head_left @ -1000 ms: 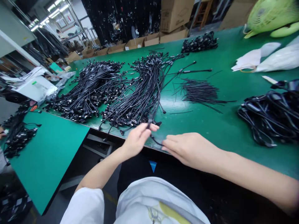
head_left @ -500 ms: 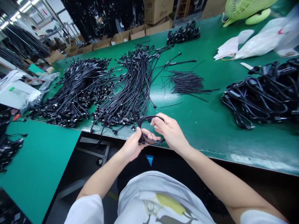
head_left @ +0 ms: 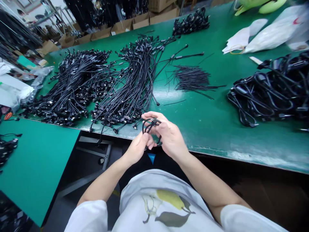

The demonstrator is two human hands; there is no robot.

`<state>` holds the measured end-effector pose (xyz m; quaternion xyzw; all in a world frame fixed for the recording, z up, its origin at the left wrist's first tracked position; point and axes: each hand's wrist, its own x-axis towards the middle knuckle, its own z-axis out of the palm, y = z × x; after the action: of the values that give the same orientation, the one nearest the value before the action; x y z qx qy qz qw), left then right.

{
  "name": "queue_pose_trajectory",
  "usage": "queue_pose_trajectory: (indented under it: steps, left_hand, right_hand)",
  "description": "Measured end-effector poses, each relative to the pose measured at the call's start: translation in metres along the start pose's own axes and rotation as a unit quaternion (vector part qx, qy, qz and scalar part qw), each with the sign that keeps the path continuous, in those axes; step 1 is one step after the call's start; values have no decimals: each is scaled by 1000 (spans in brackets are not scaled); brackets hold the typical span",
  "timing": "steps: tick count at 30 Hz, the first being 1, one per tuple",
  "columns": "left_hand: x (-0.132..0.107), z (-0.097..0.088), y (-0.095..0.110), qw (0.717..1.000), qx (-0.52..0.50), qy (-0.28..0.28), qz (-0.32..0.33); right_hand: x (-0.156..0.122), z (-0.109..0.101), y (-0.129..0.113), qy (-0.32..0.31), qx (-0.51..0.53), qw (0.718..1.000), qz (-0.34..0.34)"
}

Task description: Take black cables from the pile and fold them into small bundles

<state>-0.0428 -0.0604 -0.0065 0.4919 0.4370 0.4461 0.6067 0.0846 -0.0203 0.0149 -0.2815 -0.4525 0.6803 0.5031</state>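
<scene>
Both my hands meet at the near edge of the green table. Between them is a short black cable wound into a small coil. My right hand wraps its fingers round the coil from the right. My left hand pinches the coil's lower left side. Just beyond my hands lies a big fan of loose black cables, their connector ends pointing toward me.
A second heap of black cables lies left. Thin black ties sit mid-table, coiled cables at right, another bundle far back. White plastic bags lie far right. A lower green bench stands left.
The cable went from a loose strand between my hands to a wide loop, then to a tight small coil. My hands have closed in together.
</scene>
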Motion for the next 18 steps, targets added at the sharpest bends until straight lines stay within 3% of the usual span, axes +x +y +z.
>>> queue_pose_trajectory:
  steps: [4,7,13,18]
  left_hand:
    - [3,-3,7,992,110,-45,-34]
    - [6,-5,6,990,106,-68,-71]
    - [5,10,-14,987,-87,-75,-116]
    - [-3,24,-3,950,-232,-109,-179]
  right_hand:
    - [-6,1,12,3,-28,999,17]
    - [-3,-5,18,5,-6,999,35]
    - [6,-13,10,-21,-14,999,41]
    - [19,-17,-3,-61,-31,997,23]
